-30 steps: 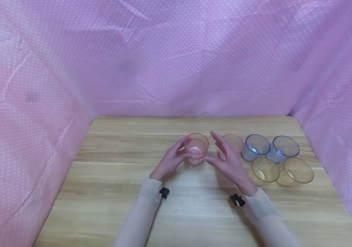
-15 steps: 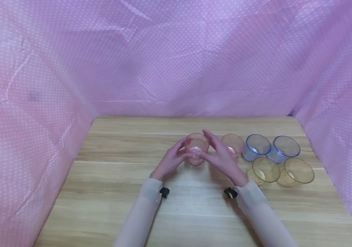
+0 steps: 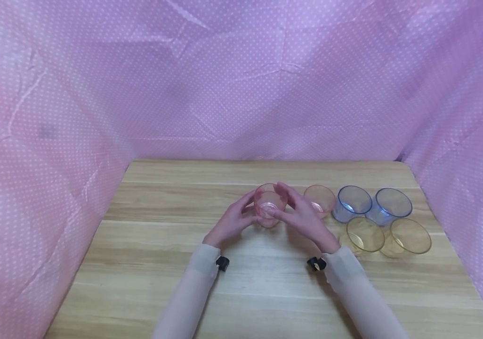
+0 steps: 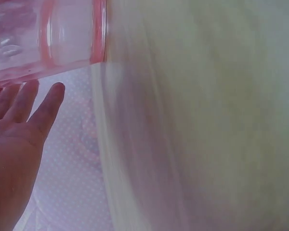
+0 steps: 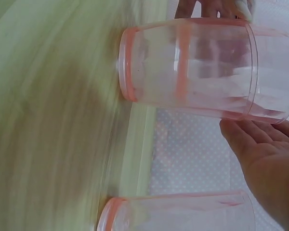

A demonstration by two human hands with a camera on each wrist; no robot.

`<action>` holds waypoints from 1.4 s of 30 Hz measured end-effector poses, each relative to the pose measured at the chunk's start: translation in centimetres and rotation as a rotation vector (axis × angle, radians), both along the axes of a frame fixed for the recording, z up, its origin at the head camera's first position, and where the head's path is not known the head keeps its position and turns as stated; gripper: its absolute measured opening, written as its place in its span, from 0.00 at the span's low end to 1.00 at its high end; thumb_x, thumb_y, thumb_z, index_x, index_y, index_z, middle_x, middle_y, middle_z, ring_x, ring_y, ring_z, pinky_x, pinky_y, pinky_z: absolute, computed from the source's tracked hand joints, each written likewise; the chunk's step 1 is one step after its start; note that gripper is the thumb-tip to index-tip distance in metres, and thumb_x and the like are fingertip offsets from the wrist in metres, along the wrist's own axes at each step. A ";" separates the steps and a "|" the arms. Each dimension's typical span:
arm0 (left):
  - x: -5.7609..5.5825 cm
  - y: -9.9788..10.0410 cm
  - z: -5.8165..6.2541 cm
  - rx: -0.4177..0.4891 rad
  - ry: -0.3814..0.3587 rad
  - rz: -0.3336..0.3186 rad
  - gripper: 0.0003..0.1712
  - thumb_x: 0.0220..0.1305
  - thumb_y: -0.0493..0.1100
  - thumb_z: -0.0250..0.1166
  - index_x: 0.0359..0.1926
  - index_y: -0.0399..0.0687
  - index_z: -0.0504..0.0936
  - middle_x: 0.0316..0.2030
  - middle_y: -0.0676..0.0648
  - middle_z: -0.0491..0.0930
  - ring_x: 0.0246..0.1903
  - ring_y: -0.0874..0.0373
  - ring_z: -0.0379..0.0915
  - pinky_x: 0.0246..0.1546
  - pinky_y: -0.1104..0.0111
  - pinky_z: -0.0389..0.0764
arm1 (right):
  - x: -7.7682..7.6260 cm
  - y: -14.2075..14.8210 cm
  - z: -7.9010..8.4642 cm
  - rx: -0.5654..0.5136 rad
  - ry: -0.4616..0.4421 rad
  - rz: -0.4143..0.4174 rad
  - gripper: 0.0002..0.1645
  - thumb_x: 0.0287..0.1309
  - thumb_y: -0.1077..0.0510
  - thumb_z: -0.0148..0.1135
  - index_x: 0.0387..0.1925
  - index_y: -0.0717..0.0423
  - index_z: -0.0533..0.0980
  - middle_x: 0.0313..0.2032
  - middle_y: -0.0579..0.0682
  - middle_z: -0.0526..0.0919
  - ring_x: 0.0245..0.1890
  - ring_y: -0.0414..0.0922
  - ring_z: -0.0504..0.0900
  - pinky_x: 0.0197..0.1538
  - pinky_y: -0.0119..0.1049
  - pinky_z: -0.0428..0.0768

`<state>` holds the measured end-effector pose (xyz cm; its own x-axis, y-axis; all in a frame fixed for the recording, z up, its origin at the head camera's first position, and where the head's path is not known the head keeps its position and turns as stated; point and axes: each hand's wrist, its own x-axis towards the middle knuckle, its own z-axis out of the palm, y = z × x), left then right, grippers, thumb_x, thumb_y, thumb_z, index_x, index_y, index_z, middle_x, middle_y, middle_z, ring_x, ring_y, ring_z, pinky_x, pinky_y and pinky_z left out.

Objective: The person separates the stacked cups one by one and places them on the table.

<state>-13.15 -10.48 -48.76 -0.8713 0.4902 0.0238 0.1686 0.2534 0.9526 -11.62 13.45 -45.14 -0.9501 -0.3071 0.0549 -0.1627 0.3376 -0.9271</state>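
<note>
Two clear pink cups stand nested and upright at the middle of the table; the upper cup (image 5: 275, 72) rises out of the lower cup (image 5: 154, 65), as the right wrist view shows. From the left, my left hand (image 3: 232, 220) holds the stack, thumb in front and fingers behind. My right hand (image 3: 308, 222) grips it from the other side near the top, its thumb across the front. In the left wrist view only part of the stacked cups (image 4: 67, 36) shows, and the left thumb is hidden.
Right of the hands stands another pink cup (image 3: 319, 200). Beyond it are two blue cups (image 3: 347, 207) (image 3: 387, 209), with two yellow cups (image 3: 364, 235) (image 3: 411, 238) in front of them. Pink dotted cloth (image 3: 245, 94) hangs around the wooden table (image 3: 161, 263).
My right hand has moved left from beside the pink cups and now grips them. The left hand has shifted very slightly left; the other cups stay put.
</note>
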 end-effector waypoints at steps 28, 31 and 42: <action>-1.7 -0.3 0.2 -0.116 -0.024 -0.112 0.48 0.63 0.47 0.76 0.79 0.62 0.63 0.72 0.50 0.71 0.69 0.52 0.70 0.72 0.58 0.70 | -1.3 0.4 0.1 0.069 -0.011 0.119 0.63 0.51 0.43 0.82 0.80 0.53 0.57 0.77 0.51 0.64 0.74 0.54 0.66 0.76 0.54 0.66; -1.8 -0.3 0.0 -0.095 -0.030 -0.127 0.48 0.63 0.46 0.75 0.80 0.62 0.62 0.72 0.49 0.71 0.69 0.51 0.69 0.72 0.57 0.70 | -1.5 0.4 0.1 0.071 -0.019 0.122 0.62 0.51 0.44 0.82 0.80 0.52 0.58 0.76 0.50 0.65 0.73 0.56 0.67 0.76 0.55 0.66; -1.6 -0.3 0.0 -0.062 -0.040 -0.147 0.49 0.65 0.43 0.74 0.81 0.61 0.59 0.74 0.49 0.69 0.69 0.50 0.69 0.71 0.60 0.72 | -1.5 0.5 0.0 0.061 -0.015 0.125 0.60 0.50 0.51 0.84 0.79 0.52 0.59 0.73 0.50 0.70 0.71 0.54 0.70 0.75 0.53 0.69</action>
